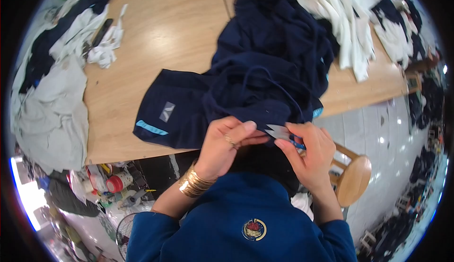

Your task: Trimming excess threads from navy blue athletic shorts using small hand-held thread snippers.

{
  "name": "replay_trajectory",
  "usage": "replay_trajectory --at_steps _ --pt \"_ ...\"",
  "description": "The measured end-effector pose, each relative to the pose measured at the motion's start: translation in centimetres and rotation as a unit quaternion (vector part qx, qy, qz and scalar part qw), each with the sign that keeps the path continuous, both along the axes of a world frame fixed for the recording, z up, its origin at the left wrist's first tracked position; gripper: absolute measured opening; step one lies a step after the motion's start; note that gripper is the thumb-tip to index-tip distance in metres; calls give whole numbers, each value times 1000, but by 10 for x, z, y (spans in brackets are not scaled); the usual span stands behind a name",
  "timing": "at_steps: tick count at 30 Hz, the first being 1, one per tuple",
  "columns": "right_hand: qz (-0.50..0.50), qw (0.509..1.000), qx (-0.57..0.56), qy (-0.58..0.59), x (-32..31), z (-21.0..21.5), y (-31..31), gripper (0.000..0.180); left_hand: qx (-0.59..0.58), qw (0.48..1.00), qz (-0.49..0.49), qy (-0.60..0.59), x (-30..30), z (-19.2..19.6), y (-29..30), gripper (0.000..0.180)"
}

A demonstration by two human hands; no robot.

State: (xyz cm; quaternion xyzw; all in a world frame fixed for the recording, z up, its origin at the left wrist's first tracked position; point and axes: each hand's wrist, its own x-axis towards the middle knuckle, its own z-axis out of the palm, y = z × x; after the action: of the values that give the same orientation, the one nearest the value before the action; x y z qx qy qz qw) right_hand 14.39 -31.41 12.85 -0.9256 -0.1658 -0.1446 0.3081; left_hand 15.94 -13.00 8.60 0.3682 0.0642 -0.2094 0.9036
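Note:
A navy garment point(279, 49) with a drawstring and light blue trim lies heaped over the table's near edge. My left hand point(227, 141) pinches the garment's edge between thumb and fingers; gold bangles circle that wrist. Just to its right, my right hand point(312, 148) is closed around small thread snips point(279, 131) with blue handles. Their pointed silver blades stand apart and aim left, toward my left fingertips. Whether a thread lies between the blades is too small to tell. A flat navy panel with a grey patch point(167, 111) spreads to the left.
The wooden table point(156, 35) carries pale grey clothing point(52, 115) on the left and white garments point(338, 11) at the far right. A round wooden stool point(354, 180) stands at right on the tiled floor. Below the table's left edge sits a red-lidded container point(115, 183) among clutter.

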Motion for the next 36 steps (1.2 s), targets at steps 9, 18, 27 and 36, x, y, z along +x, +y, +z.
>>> replay_trajectory --at_steps 9,18,27,36 --pt "-62 960 229 146 2 -24 -28 26 184 972 -35 -143 -3 -28 -17 26" --pt "105 969 212 74 41 12 16 18 69 973 153 -161 37 3 -5 10" --pt "84 890 432 116 74 36 13 19 237 794 16 -559 75 125 -1 16" --pt "156 870 414 219 68 -4 -31 16 332 825 -20 -456 36 44 17 29"
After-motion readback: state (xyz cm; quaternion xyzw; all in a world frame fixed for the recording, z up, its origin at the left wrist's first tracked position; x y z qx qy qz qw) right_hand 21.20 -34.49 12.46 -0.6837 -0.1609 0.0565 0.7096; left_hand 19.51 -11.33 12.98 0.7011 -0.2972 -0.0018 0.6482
